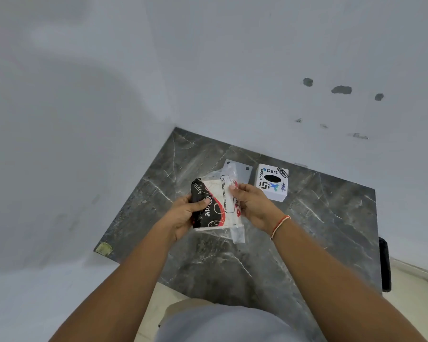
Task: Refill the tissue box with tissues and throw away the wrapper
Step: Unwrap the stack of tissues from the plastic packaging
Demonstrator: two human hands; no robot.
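Note:
I hold a tissue pack in a black, red and clear plastic wrapper above the dark marble table. My left hand grips the pack's left side, thumb on its top face. My right hand pinches the clear wrapper at the pack's right edge. Loose clear wrapper hangs off the pack's near right corner. A white cube tissue box with stickers and a black oval opening stands on the table just right of my right hand. Behind the pack lies a flat white lid panel with two dark dots.
The table sits in a corner between two pale walls. A dark object hangs past the table's right edge. Pale floor shows to the lower right.

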